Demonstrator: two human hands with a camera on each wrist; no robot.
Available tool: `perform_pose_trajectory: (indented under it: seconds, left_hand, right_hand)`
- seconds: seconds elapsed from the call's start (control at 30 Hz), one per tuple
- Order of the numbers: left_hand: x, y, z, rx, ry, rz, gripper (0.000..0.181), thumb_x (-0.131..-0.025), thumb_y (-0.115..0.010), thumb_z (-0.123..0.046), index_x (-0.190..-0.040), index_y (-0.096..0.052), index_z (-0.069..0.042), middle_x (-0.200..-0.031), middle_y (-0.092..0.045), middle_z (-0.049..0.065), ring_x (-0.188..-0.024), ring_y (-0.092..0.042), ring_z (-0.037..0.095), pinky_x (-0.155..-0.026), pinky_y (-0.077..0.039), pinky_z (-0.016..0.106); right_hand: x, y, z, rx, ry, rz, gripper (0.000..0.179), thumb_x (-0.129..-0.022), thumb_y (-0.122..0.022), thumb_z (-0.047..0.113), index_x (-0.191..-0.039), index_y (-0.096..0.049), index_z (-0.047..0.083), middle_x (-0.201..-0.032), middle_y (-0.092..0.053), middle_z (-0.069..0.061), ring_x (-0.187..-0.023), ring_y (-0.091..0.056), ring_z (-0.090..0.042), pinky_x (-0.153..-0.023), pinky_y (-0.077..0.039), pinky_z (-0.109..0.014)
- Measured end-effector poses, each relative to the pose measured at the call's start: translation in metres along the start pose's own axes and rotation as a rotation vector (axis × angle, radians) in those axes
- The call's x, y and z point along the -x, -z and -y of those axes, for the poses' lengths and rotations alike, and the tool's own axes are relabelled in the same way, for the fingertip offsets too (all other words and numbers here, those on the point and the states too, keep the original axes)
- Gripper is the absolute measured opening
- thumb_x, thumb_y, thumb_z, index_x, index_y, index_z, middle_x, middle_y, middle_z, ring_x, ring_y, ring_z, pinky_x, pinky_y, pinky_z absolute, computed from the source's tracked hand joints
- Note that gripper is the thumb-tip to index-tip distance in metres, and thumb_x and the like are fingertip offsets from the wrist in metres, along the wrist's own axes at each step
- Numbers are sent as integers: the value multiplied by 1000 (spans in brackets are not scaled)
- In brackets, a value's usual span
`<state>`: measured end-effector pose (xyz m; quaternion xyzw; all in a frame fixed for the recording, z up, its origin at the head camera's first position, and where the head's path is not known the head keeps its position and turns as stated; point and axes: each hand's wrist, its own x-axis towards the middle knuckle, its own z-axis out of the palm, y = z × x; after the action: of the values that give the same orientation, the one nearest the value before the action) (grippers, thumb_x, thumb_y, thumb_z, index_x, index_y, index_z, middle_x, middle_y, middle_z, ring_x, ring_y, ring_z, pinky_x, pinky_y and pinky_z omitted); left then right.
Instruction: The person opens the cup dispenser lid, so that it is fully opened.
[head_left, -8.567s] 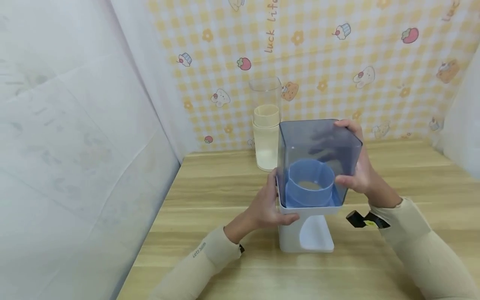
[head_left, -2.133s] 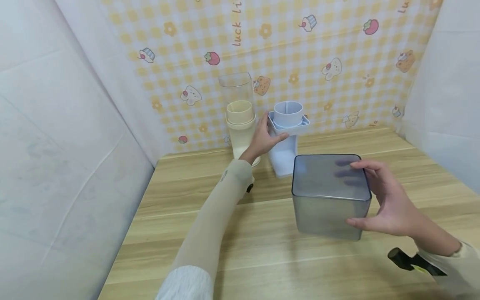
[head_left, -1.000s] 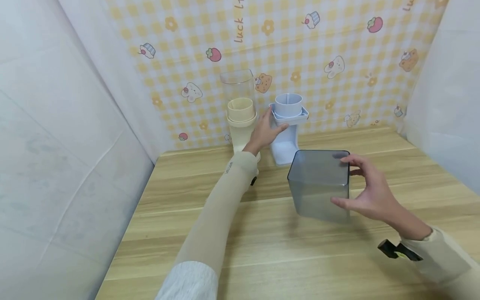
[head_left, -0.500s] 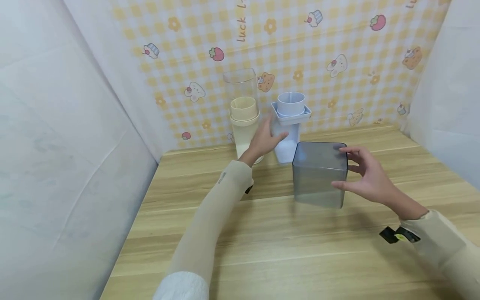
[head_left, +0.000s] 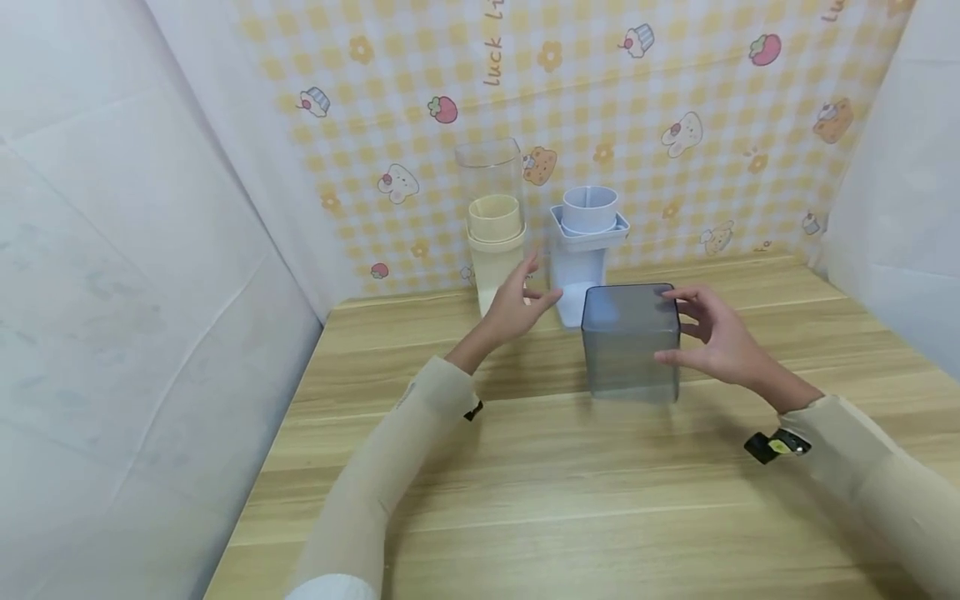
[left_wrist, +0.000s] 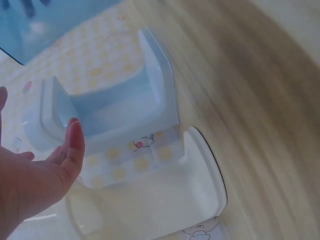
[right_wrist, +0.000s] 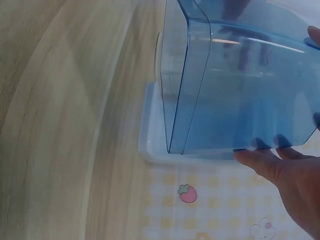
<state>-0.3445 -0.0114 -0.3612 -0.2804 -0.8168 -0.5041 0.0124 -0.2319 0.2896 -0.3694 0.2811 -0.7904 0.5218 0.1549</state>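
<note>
Right hand (head_left: 718,342) gripping box (head_left: 628,346), left hand (head_left: 512,310) hovering loose-fingered near blue stand (head_left: 579,265), head view alone showing "luck" on backdrop (head_left: 585,108).

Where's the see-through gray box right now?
In the head view, the gray box is right of the middle, held by the right hand. It is in front of the light blue stand, nearer the camera.
</note>
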Motion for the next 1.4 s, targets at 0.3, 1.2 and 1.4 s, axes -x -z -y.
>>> perform_pose_trajectory:
  seconds: [0.3, 1.2, 1.4]
  left_hand:
    - [48, 2, -24, 18, -78, -1, 76, -97, -65, -30, -158, -22, -15, -155, -36, 10, -114, -62, 25, -82, -54, 35]
    - [121, 16, -40, 134, -110, 155, 68, -100, -60, -37, -156, -25, -22, -156, -34, 4, -118, -59, 18, -84, -53, 40]
    - [125, 19, -38, 132, -118, 153, 65, -101, -58, -33, -155, -27, -17, -156, -34, 5, -118, -59, 23, -83, -54, 38]
  right_hand:
    - [-13, -4, -25, -167, 26, 45, 72, -68, -73, -27, -131, -40, -15, -133, -50, -2, -117, -56, -7, -94, -47, -16]
    - [-27, 4, -73, -267, 38, 158, 69, -77, -64, -27, -138, -38, -13, -147, -44, -8, -134, -43, -6, -91, -48, -16]
    - [-32, 6, -72, -160, 4, 162, 70, -79, -67, -22, -142, -38, -11, -153, -33, -28, -142, -33, -11, -97, -42, -13]
